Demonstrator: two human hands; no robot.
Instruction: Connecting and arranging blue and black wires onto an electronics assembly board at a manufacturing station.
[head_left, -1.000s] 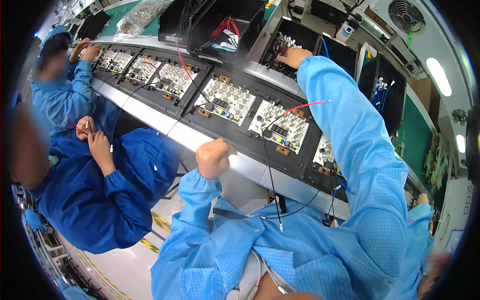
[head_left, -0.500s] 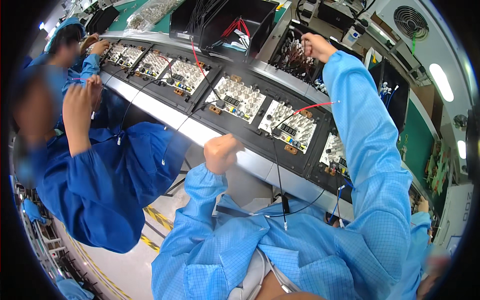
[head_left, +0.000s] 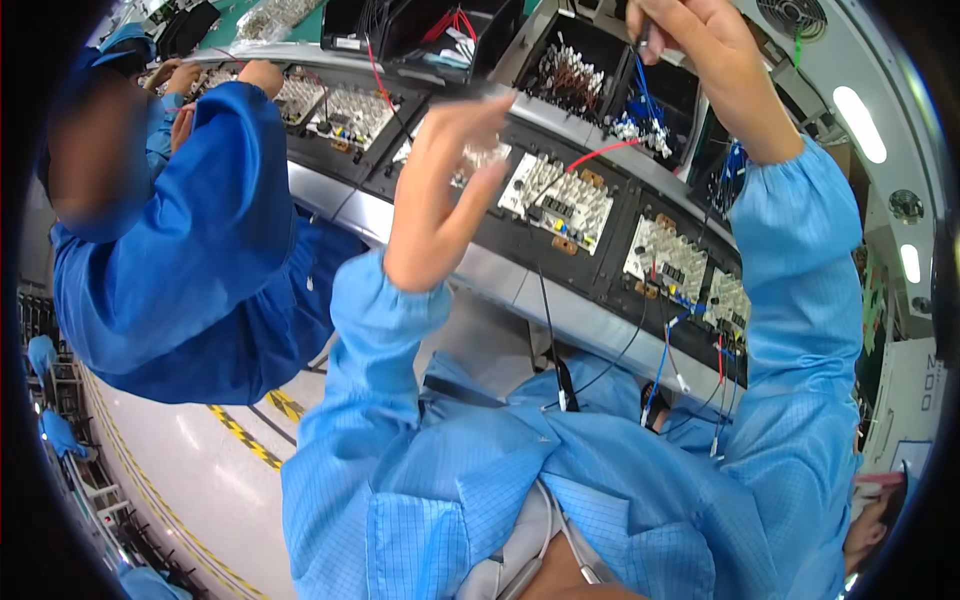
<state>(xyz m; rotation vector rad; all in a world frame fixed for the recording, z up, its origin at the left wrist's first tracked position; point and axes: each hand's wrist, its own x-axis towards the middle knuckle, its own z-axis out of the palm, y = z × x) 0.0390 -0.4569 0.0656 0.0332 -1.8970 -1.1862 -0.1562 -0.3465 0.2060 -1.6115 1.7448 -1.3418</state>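
My left hand [head_left: 435, 195] is raised over a white circuit board [head_left: 482, 160], its thumb apart and fingers stretched out. The fingertips are blurred, and nothing shows in them. At the upper right my right hand [head_left: 705, 50] is closed in a pinch above a black bin. Blue wires [head_left: 643, 90] run down from its fingertips to white connectors [head_left: 640, 130] in that bin. More white circuit boards [head_left: 568, 205] with small displays sit in black trays [head_left: 610, 262] in front of me. A red wire [head_left: 600, 153] lies over one board, and black wires hang off the near edge.
Neighbouring bins hold brown wires with white connectors [head_left: 572, 75] and red wires [head_left: 455, 30]. A silver rail [head_left: 500, 285] runs along the near edge. A co-worker in dark blue [head_left: 190, 240] works close on my left. Yellow-black floor tape [head_left: 245, 437] lies behind.
My right hand has moved from the brown-wire bin to above the blue-wire bin. My left hand has risen from the near rail and spread its fingers. The co-worker's arm reaches farther over the trays.
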